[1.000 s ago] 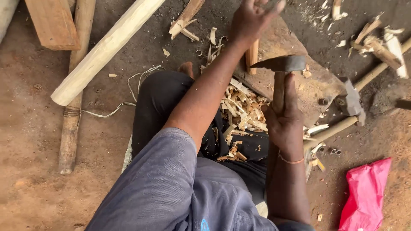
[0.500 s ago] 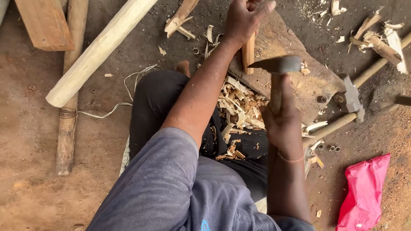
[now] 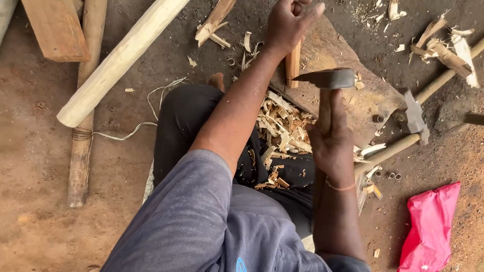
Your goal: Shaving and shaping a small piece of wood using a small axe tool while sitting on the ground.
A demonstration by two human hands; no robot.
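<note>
The hatchet (image 3: 327,78) has dropped beside the stick (image 3: 293,63); right hand (image 3: 330,138) grips its handle, left hand (image 3: 290,20) clamps the stick, mid-chop.

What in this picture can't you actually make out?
- Top of the wood piece: head view, wrapped by the left hand.
- Hatchet handle: covered by the right hand.
- Chopping block near edge: buried under shavings.
- Pink bag: cut off by the bottom edge, contents unseen.
- Pale pole: upper end leaves the frame.
</note>
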